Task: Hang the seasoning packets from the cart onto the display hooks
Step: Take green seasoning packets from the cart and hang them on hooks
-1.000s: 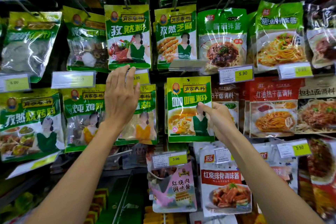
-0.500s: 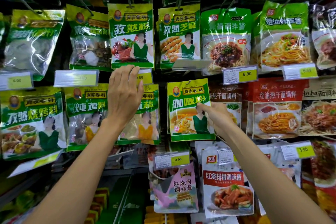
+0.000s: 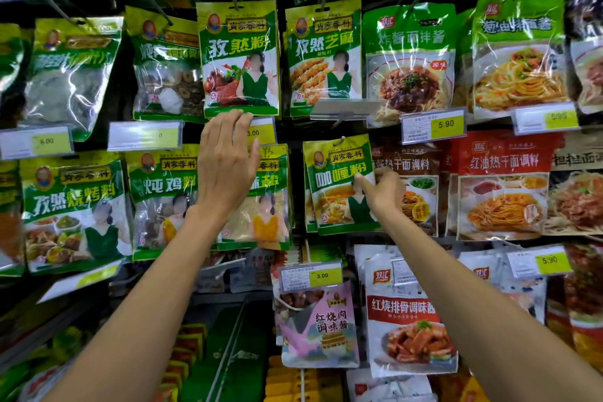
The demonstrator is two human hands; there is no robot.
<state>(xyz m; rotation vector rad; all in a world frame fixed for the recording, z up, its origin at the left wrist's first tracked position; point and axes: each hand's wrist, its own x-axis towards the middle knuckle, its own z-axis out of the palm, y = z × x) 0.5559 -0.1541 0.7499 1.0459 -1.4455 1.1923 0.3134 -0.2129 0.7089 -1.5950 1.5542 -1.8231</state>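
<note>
Green-and-yellow curry packet sits slightly tilted on its hook at the centre of the frame. Your right hand pinches its right edge. Your left hand is spread flat, left of centre, with fingertips at the bottom edge of the cumin packet and partly over a yellow price tag.

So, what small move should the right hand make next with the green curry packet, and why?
Probably slide the curry packet further back on its hook, then release. The right hand pinches its right edge, the packet hangs tilted, and the hook's tip seems only just through the hole.
</note>
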